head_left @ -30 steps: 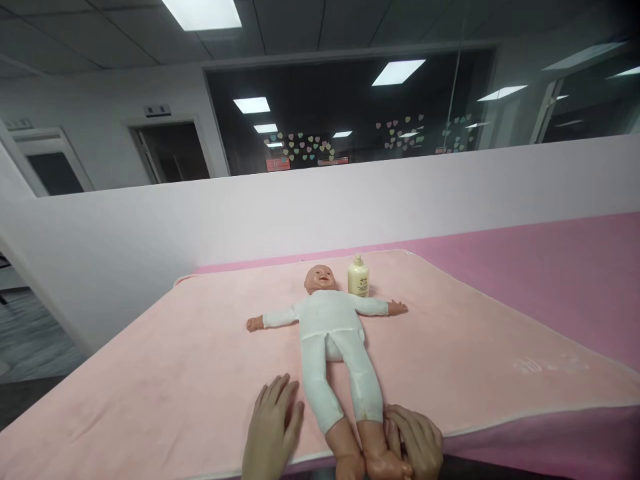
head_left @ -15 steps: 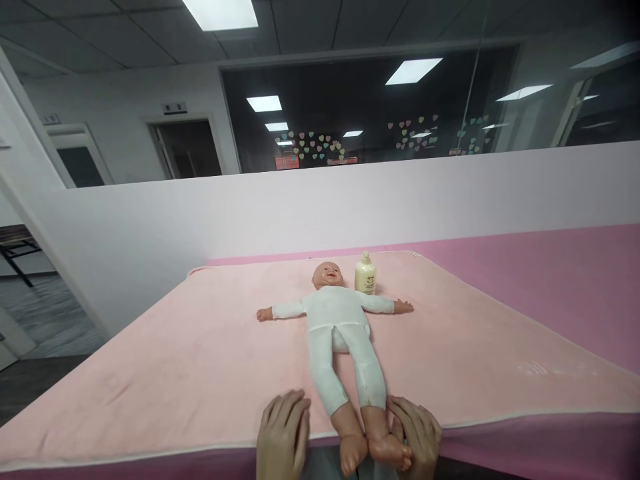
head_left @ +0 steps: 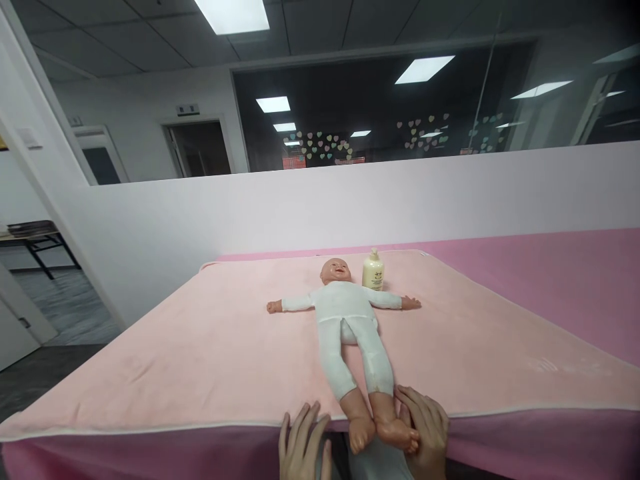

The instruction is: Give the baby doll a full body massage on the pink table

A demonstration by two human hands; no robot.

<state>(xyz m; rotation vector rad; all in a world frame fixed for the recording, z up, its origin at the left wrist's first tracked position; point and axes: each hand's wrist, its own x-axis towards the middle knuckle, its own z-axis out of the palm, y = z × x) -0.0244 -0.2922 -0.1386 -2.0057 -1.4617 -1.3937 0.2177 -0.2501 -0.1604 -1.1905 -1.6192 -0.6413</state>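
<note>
A baby doll [head_left: 345, 303] in a white body suit lies on its back on a pink towel [head_left: 210, 347], arms stretched out and feet towards me. At the towel's front edge, my left hand [head_left: 303, 447] has its fingers spread and holds nothing, left of the doll's feet. My right hand [head_left: 427, 427] rests over the edge beside the doll's foot [head_left: 397, 435]. Its fingers lie extended on the towel, and the foot partly covers the thumb side. A pale yellow pump bottle [head_left: 373, 271] stands upright next to the doll's head.
The towel covers a pink padded surface [head_left: 560, 280] that meets a white low wall [head_left: 350, 203] with glass above. To the left, a dark-legged table [head_left: 43, 243] stands beyond an opening, and a door [head_left: 17, 327] shows below it.
My left hand has drawn back slightly towards me and its fingers have spread apart. My right hand stays by the doll's foot. The view has turned slightly left.
</note>
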